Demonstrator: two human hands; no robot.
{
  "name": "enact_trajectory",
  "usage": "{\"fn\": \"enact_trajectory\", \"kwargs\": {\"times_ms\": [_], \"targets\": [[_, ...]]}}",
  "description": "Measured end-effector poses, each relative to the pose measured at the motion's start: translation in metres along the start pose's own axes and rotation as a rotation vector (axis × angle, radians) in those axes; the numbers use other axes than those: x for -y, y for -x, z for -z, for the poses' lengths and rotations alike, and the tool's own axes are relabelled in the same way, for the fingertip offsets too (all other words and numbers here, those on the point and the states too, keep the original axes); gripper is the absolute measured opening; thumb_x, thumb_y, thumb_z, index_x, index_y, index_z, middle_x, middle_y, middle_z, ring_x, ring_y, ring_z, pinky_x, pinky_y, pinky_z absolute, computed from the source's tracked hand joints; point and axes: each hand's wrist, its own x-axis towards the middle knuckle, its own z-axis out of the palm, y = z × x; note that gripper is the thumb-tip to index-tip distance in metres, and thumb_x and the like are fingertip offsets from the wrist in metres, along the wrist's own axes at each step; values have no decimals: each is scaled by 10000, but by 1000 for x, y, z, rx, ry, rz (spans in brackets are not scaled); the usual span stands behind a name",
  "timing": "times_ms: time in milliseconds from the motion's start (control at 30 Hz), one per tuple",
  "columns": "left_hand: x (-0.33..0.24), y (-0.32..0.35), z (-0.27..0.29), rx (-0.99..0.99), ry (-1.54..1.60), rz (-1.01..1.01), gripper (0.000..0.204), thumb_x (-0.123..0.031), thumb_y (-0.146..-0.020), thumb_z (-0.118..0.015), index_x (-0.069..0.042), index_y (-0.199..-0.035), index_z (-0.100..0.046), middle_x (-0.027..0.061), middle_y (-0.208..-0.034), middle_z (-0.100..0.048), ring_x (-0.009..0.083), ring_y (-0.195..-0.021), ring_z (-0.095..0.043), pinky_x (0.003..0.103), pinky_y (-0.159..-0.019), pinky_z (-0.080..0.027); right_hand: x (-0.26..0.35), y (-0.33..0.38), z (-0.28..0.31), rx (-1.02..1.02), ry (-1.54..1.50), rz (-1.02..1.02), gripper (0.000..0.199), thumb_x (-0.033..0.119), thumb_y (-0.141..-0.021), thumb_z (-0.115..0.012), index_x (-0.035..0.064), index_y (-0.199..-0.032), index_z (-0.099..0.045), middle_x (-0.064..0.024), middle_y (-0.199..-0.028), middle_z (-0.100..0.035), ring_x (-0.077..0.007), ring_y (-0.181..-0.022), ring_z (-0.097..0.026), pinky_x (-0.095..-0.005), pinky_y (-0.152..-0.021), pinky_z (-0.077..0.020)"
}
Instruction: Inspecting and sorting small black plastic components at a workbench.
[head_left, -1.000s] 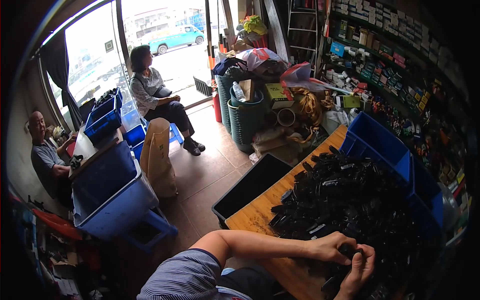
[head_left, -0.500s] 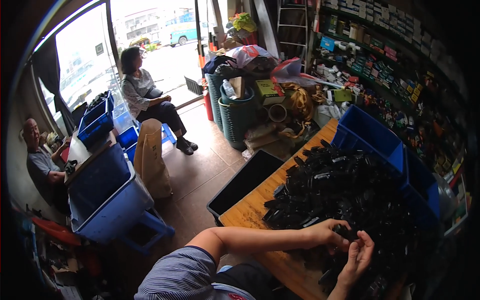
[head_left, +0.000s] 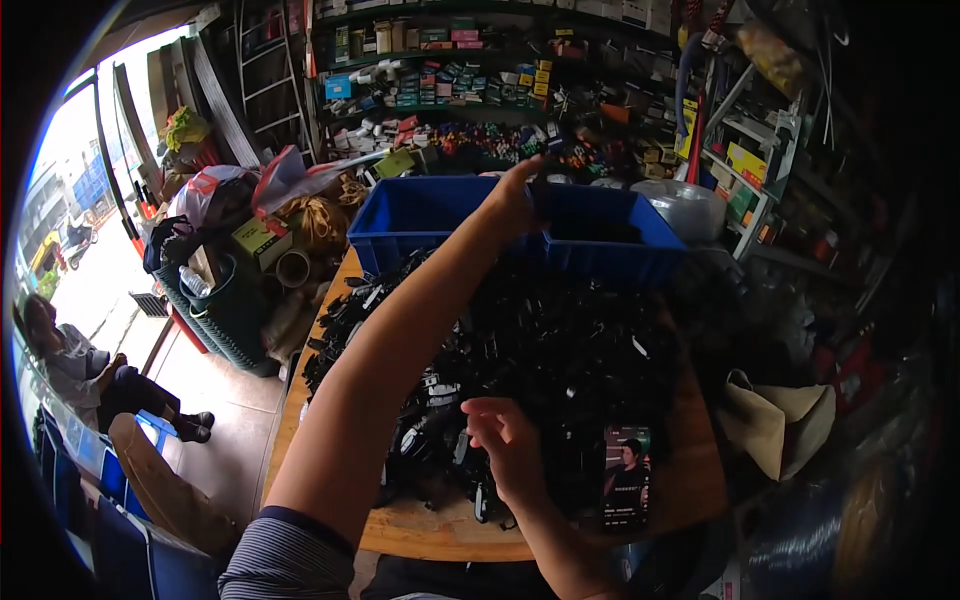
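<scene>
A large pile of small black pieces (head_left: 560,340) with shiny metal parts covers most of the wooden table (head_left: 450,540); their exact kind is hard to make out. My left arm stretches across the pile, and my left hand (head_left: 511,206) is above the near edges of two blue bins. One digit points up and away; the other fingers are partly in shadow, and I see nothing held. Over the near part of the pile, my right hand (head_left: 508,450) has its fingers loosely bent and apart. Beside it, a phone (head_left: 626,478) with a lit screen lies at the near right.
The left blue bin (head_left: 385,240) and right blue bin (head_left: 620,262) stand at the table's far side. Shelves of small boxes (head_left: 440,90) line the back. Stacked green baskets (head_left: 235,320) stand left. A seated person (head_left: 85,370) is at far left, an open carton (head_left: 780,425) at right.
My view has swung right, toward the table and shelves. My hands were close together over the pile; now the left reaches out to the bins and the right stays near me.
</scene>
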Motion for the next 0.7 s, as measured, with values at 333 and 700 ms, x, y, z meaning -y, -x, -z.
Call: {"fn": "enact_trajectory", "kwargs": {"times_ms": [333,700], "targets": [[-28,85,124,432,-1910,-1028,177,-179,-767,-586,-126,-924,-647,67,-932,-641,267,-834,-616,356,-641,-486,12,-11,3,-48,92,145,120,107,-872,-561,40,-967,-590,-7,-880,-610,-52,-723,-513,-198,-663,-416],[91,154,184,-258,-2033,-754,176,-183,-698,-594,-106,-854,-616,82,-882,-542,285,-890,-512,374,-696,-469,5,-13,20,-207,222,193,136,102,-892,-526,38,-991,-593,-25,-932,-607,-51,-709,-473,-177,-638,-399]]}}
